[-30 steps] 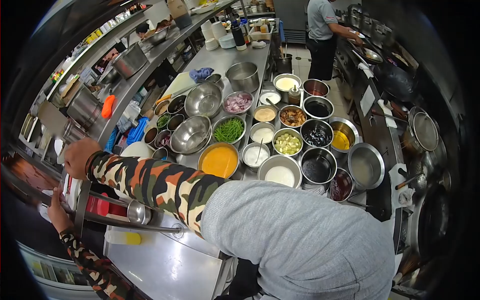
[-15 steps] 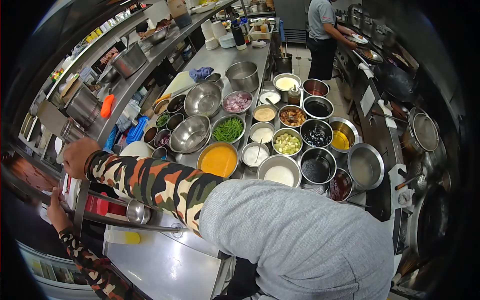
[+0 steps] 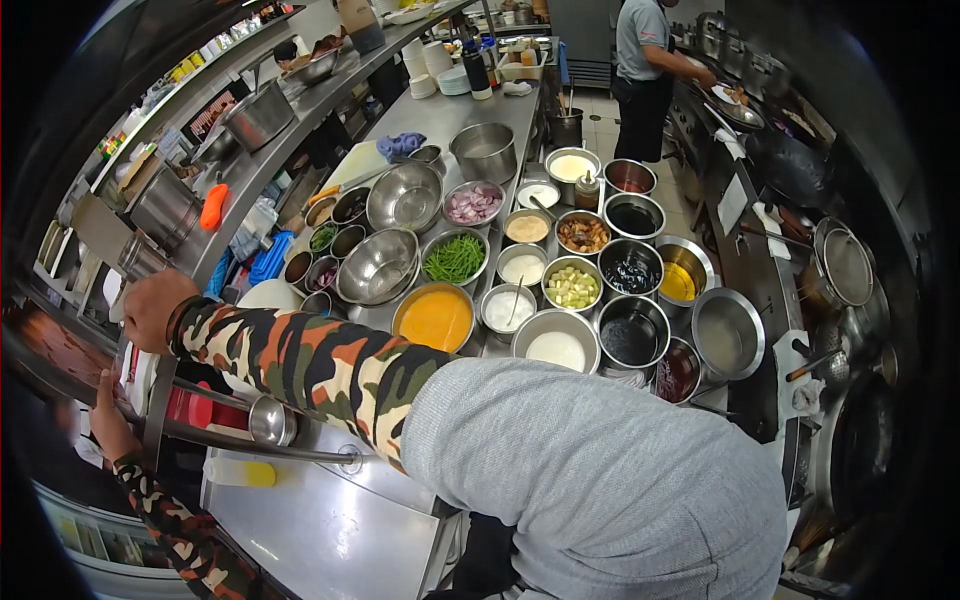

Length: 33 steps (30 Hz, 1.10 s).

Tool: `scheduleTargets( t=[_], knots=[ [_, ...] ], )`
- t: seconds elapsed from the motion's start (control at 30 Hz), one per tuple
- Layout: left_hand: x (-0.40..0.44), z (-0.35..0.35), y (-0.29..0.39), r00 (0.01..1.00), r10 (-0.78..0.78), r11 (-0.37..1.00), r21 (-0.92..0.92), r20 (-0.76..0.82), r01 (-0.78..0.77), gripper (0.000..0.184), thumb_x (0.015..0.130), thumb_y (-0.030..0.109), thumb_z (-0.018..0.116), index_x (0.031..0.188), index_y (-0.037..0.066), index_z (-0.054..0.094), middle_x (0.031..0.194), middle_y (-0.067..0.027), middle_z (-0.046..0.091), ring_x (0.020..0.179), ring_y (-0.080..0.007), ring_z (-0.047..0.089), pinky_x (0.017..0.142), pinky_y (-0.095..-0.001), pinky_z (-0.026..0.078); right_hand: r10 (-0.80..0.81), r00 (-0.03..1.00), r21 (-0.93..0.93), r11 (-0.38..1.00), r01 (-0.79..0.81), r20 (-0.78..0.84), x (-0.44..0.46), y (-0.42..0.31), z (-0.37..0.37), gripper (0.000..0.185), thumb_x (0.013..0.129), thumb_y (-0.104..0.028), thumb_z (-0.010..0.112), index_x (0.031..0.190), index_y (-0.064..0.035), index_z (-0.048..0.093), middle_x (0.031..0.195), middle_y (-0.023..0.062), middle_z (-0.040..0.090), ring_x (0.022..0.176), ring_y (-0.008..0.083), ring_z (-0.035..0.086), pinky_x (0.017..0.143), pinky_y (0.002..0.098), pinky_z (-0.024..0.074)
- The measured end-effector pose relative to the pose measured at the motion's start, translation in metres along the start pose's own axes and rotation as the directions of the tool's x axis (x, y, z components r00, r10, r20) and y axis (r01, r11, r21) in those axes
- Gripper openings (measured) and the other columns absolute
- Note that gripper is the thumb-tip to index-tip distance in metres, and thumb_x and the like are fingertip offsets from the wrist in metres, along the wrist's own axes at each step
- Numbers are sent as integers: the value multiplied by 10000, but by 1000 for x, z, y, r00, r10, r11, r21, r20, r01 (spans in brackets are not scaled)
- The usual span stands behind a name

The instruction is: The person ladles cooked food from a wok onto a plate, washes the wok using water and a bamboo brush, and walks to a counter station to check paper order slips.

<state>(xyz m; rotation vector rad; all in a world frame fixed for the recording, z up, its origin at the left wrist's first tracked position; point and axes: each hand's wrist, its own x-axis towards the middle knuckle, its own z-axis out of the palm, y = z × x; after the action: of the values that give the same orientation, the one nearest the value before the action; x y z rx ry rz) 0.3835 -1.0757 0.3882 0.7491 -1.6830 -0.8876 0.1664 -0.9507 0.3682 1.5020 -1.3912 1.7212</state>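
Observation:
My right arm, in a camouflage sleeve, reaches across to the far left. My right hand (image 3: 160,312) is closed, its back towards me, beside a small pale object (image 3: 115,296) that I cannot identify. Below it, my left hand (image 3: 112,425) is raised near the left rim of the view, thumb upward. It is close to a whitish, blurred item (image 3: 84,432), and its other fingers are mostly hidden. Just left of both hands is a reddish-brown surface (image 3: 52,345) with a dark edge. A metal rail (image 3: 250,441) runs beneath my right forearm.
Metal bowls hold orange sauce (image 3: 434,318), green beans (image 3: 455,258), chopped onion (image 3: 473,204) and several sauces. A small steel bowl (image 3: 272,420) and a yellow-based container (image 3: 242,472) sit near my left arm. A co-worker (image 3: 642,60) handles food at the stove.
My two hands stay almost in place, with the left shifting slightly. The view has drifted a little. At the stove, the co-worker's hands and plate have moved.

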Motion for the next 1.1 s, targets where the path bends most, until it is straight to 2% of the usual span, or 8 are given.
scheduleTargets(
  t=[0.13, 0.2, 0.33, 0.43, 0.6, 1.03, 1.1],
  knots=[
    [9, -10, -9, 999, 32, 999, 27, 30, -33, 286, 887, 271, 619, 899, -11, 661, 755, 12, 536, 700, -81, 485, 652, -222, 366, -1, 1000, 3, 1000, 1, 2, 0, 0, -2, 202, 705, -240, 586, 638, -59, 646, 707, 107, 637, 687, 305, 623, 648, 413, 504],
    [16, -18, -13, 997, 14, 999, 48, 75, -18, 346, 896, 280, 603, 990, -48, 663, 940, -74, 651, 877, -139, 601, 825, -259, 438, -18, 1000, 12, 1000, 19, -7, -1, 0, -1, 196, 705, -238, 585, 638, -64, 647, 707, 107, 637, 687, 304, 623, 650, 411, 503],
    [18, -19, -17, 998, 1, 998, -58, 69, 3, 327, 891, 263, 613, 978, -48, 665, 941, -82, 657, 881, -144, 609, 825, -260, 446, -18, 1000, 23, 1000, 19, -20, -1, 0, -2, 193, 705, -236, 582, 637, -68, 648, 699, 106, 635, 683, 305, 621, 645, 413, 500],
    [18, -19, -16, 998, 11, 999, -41, 66, -8, 320, 886, 256, 620, 969, -50, 664, 933, -85, 660, 881, -148, 613, 825, -261, 449, -19, 1000, 17, 1000, 19, -14, -1, 0, 0, 199, 706, -240, 581, 628, -69, 645, 693, 106, 632, 682, 304, 619, 640, 416, 496],
    [16, -20, -12, 998, 20, 992, 122, 56, -26, 321, 888, 274, 612, 941, -36, 679, 925, -76, 659, 850, -135, 603, 798, -254, 445, -13, 999, 1, 1000, 13, -31, -1, 1, 3, 203, 702, -238, 580, 602, -70, 635, 675, 104, 621, 671, 302, 615, 632, 417, 491],
    [6, -12, -4, 998, 47, 993, 110, 44, -52, 339, 898, 273, 602, 971, -52, 666, 907, -64, 652, 830, -114, 591, 772, -245, 444, -29, 999, 27, 999, 30, -26, 0, 3, 5, 197, 704, -236, 583, 607, -72, 631, 677, 97, 619, 672, 298, 614, 633, 415, 491],
    [3, -7, -2, 999, 37, 997, 74, 7, -38, 306, 882, 262, 614, 923, -38, 660, 824, -20, 591, 755, -101, 521, 714, -239, 402, -24, 999, 46, 999, 25, -22, -1, 2, 5, 197, 706, -237, 586, 609, -71, 631, 679, 98, 620, 672, 300, 615, 634, 414, 492]
  ],
)
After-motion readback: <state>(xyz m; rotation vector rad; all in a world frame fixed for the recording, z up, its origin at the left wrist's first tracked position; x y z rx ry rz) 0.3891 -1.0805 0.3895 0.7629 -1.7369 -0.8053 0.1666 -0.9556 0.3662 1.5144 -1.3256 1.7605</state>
